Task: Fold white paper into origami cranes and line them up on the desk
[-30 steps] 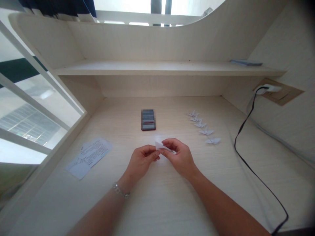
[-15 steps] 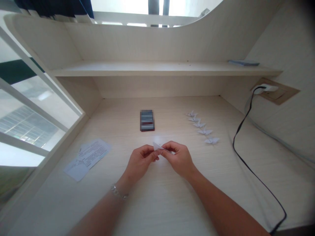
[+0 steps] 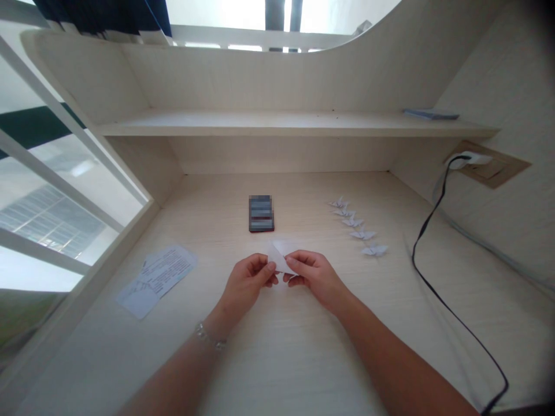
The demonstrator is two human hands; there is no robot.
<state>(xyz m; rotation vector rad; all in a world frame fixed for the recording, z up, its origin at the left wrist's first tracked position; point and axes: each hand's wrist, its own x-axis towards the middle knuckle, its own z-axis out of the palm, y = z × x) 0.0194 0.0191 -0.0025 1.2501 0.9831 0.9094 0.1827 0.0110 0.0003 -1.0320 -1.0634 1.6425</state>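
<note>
Left hand (image 3: 248,283) and right hand (image 3: 315,276) each pinch one end of a small folded white paper (image 3: 280,259), thumbs on top and fingers curled underneath. The paper is held between the two hands over the middle of the pale desk (image 3: 277,364), one corner pointing up and away. Just beyond it lies a dark phone-like device (image 3: 261,214), its screen blurred into blocks, so any writing there cannot be read. Beyond the right hand, five small folded paper figures (image 3: 363,235) sit in a slanting row. Well to the left of the left hand, overlapping paper pieces (image 3: 169,270) carry dark printed lines, too small to make out. A bracelet (image 3: 210,338) circles the left wrist. Farther right, a black cable (image 3: 442,297) runs from a plug at the wall socket (image 3: 515,167) down across the desk's right side, clear of the hands. Across the back runs a shelf (image 3: 243,121), with a thin bluish flat item (image 3: 431,114) near its right end. Compared with half a second ago, the right fingers have moved from the paper's upper edge to below it, leaving more of its face showing, while the left hand's grip looks much the same.
</note>
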